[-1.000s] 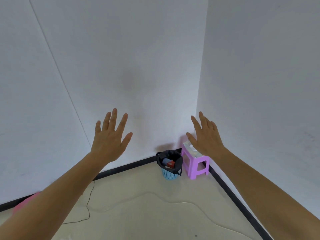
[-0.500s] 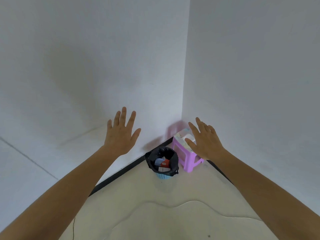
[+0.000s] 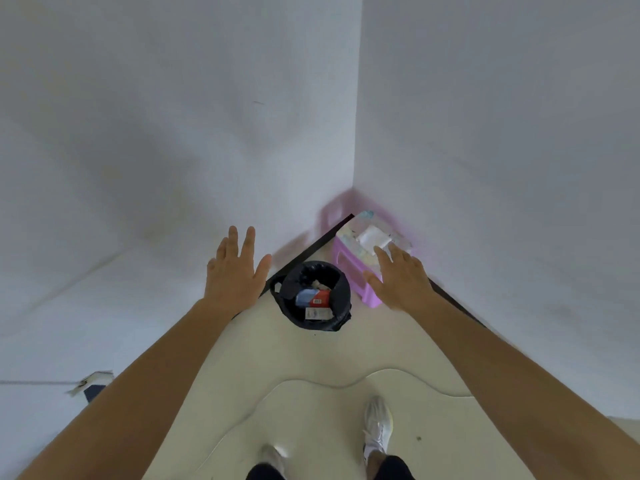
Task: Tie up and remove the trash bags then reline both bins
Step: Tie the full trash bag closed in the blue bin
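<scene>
Bin (image 3: 313,296): nearer than a second ago, black bag untied, rubbish inside. Left hand (image 3: 235,271), right hand (image 3: 401,278) flank it, each grip open, empty. Tying next.

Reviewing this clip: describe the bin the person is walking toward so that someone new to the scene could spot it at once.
Find the corner where the two white walls meet the pale floor. A purple stool stands right in that corner, and the bin sits on the floor just left of it. It is the only round container, lined with a black bag and holding red, blue and white litter.

Black trash bag (image 3: 313,318) (purple stool (image 3: 353,271) beside).
</scene>
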Tool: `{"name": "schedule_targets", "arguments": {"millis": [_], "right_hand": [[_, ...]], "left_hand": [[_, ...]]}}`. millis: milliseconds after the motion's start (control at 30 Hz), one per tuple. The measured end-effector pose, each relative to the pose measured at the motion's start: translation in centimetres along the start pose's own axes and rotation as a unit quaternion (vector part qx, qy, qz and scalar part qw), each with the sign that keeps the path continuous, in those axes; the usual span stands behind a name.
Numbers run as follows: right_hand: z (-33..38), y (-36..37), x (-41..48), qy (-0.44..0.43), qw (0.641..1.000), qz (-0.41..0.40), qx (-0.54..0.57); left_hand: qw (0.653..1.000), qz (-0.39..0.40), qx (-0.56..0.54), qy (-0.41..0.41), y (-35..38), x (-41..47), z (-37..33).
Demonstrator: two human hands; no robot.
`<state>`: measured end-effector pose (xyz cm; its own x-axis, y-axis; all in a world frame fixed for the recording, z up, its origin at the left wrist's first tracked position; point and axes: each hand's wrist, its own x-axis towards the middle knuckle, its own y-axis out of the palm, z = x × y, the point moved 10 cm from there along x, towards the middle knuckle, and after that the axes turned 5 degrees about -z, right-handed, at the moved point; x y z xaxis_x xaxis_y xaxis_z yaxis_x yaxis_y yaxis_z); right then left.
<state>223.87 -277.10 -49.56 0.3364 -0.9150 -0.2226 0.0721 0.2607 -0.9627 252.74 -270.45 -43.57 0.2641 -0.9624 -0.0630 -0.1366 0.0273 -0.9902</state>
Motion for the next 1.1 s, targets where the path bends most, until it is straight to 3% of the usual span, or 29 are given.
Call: {"name": "schedule_targets", "arguments": {"millis": [133,233,367,500,600,700,800,900,1000,1100], "right_hand": [[-0.3,7.6,3.8,0.056,0.996,0.032,0.067],[-1.2,17.2,7.2,0.119,0.983,0.043,0.13],[-2.8,32.5,11.0,0.236,0.937,0.035,0.256],[-3.8,47.4,13.5,0.329,0.856,0.006,0.398],[-4.6,57.2,14.5,0.4,0.771,0.003,0.495],[-6.0,64.7,15.6,0.461,0.679,-0.008,0.571],[-7.6,70.4,17.5,0.465,0.609,-0.028,0.642],[-8.3,74.0,20.6,0.417,0.569,-0.044,0.707],[-8.2,74.7,24.5,0.32,0.595,-0.055,0.735],[-8.8,74.4,26.9,0.272,0.612,-0.085,0.737]], "left_hand": [[0.999,0.029,-0.044,0.0,7.6,4.2,2.5],[0.991,0.054,-0.115,-0.034,17.6,7.2,5.2],[0.974,0.073,-0.195,-0.095,33.7,8.8,9.1],[0.931,0.076,-0.304,-0.186,49.7,8.5,13.3],[0.896,0.08,-0.351,-0.261,60.0,7.6,16.6],[0.823,0.086,-0.425,-0.366,68.5,7.5,19.7],[0.743,0.077,-0.497,-0.441,75.1,9.0,21.9],[0.727,0.054,-0.559,-0.396,78.6,12.0,22.2],[0.702,0.014,-0.652,-0.286,79.3,15.9,20.9],[0.619,0.014,-0.767,-0.169,77.7,19.7,19.5]]}}
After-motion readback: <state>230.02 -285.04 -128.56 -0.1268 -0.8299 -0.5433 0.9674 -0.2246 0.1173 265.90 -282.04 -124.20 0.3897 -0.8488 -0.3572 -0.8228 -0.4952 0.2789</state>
